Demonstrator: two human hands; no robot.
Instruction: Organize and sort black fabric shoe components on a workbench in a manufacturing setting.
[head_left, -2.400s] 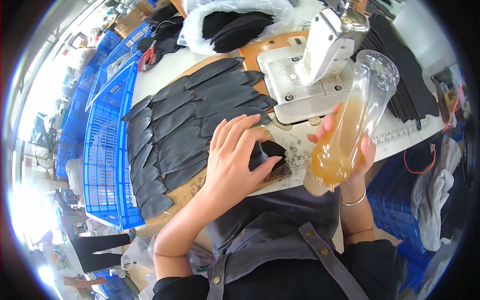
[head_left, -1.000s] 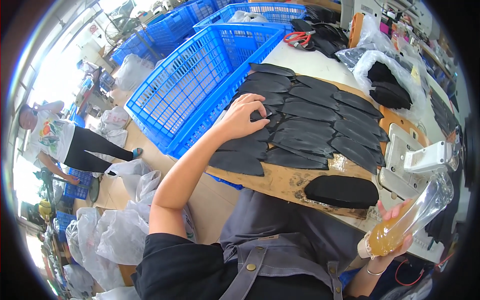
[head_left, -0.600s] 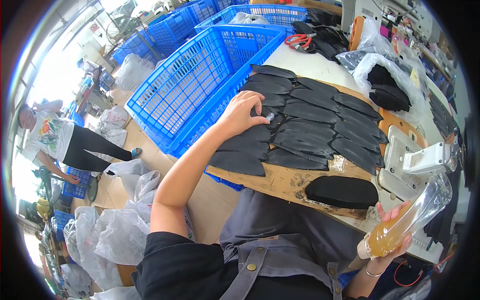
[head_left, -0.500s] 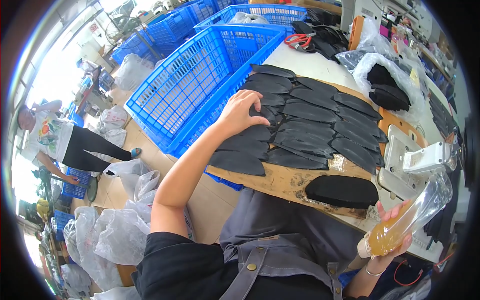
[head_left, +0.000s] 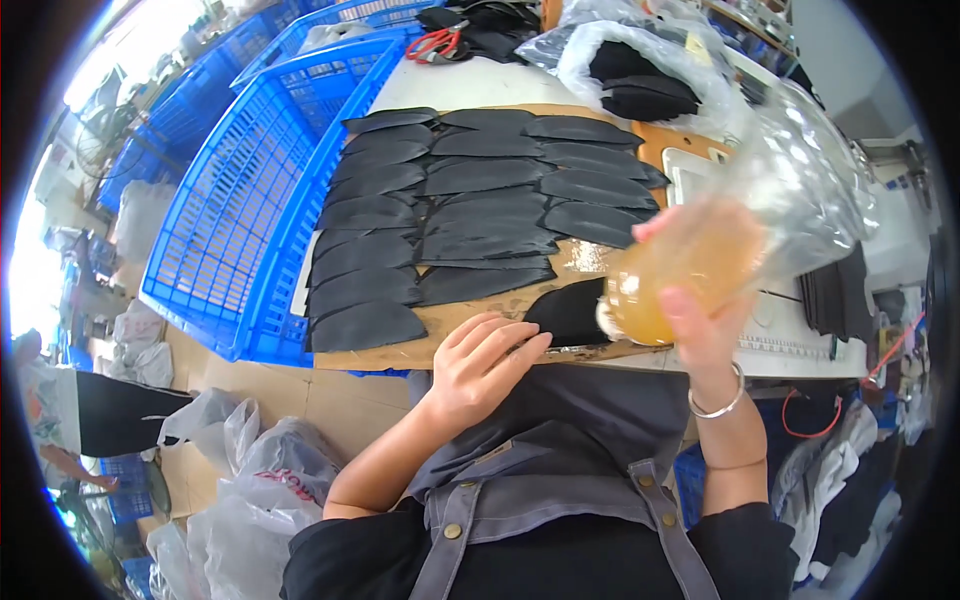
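Note:
My right hand (head_left: 708, 335) is wrapped round a clear plastic bottle (head_left: 685, 262) of amber, syrupy liquid. The bottle leans with its pale nozzle end low at the left, over a black, half-oval pad (head_left: 565, 312), and hides part of that pad. At the pad's left end rests my left hand (head_left: 482, 362), palm down, its fingers stretched out together and nothing visible in its grasp. Overlapping rows of black, curved flat pieces (head_left: 485, 215) cover most of the brown board (head_left: 450, 335) in front of me. A wet-looking shiny patch shows on the board near the bottle.
Against the board's left side stands a blue plastic crate (head_left: 250, 190). Red-handled scissors (head_left: 436, 44) lie beyond the board, near an open plastic bag (head_left: 580, 65) of black pieces. Filled plastic bags (head_left: 265, 500) sit on the floor at left; a person's legs (head_left: 125, 412) show beyond.
My left hand has come down from the rows to the pad at the near edge. The bottle in my right hand has risen and moved over that pad. The view has turned rightward.

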